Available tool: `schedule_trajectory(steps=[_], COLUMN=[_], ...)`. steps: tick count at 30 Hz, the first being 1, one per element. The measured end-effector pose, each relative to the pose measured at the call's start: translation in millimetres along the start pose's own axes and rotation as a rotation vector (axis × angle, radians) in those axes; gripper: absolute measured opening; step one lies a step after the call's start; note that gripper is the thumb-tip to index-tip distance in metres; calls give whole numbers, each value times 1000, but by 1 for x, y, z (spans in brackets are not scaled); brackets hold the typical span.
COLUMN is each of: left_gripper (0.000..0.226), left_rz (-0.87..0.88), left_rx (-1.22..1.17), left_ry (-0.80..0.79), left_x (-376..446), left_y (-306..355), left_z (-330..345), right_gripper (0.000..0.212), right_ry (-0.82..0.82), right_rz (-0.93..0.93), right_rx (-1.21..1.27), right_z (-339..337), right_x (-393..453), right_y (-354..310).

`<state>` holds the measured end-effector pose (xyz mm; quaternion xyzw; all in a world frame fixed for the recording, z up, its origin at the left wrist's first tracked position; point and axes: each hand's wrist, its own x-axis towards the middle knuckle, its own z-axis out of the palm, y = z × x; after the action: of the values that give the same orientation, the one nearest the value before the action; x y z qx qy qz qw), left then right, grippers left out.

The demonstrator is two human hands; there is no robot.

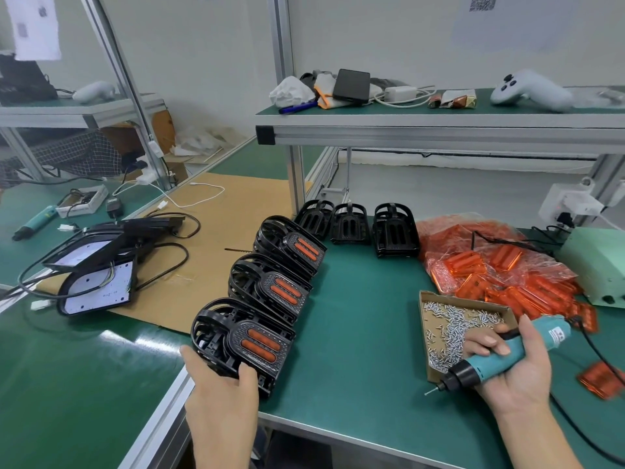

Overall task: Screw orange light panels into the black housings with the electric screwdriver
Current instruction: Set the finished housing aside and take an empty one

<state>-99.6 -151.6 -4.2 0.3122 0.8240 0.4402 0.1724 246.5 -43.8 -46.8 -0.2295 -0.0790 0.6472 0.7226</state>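
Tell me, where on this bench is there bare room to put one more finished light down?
The widest bare patch is the green mat between the row of finished housings and the screw tray. Some cardboard left of the row is bare too. The right is crowded: the orange panels, tray and power box.

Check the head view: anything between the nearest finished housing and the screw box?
Nothing: bare green mat runs from the nearest finished housing, held by the left hand, to the screw box.

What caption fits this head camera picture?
Left hand grips a finished black housing; right hand holds the electric screwdriver.
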Motion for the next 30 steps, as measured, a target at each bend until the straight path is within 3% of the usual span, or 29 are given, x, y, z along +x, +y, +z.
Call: schedule_trajectory(steps=[5,8,12,17,22,26,30], left_gripper=[91,81,62,27,44,60,70], left_rz=[35,206,462,529,836,925,980], left_rx=[-53,-146,-217,-224,165,534,813], left_ry=[103,196,66,-198,-391,-564,-566], left_x=[-5,-14,-20,-4,25,55,80], left_y=[11,25,55,108,158,184,198], left_z=[-3,0,20,92,200,271,312], right_gripper=[34,34,34,35,32,36,53], right_ry=[4,4,4,30,30,6,-14], right_rz=[0,3,11,19,13,53,50], right_rx=[3,15,23,37,8,16,-6], right_z=[1,1,2,3,8,8,12], right_x=[1,1,1,-1,-3,-6,-6], right_y=[1,1,2,2,-1,-5,-7])
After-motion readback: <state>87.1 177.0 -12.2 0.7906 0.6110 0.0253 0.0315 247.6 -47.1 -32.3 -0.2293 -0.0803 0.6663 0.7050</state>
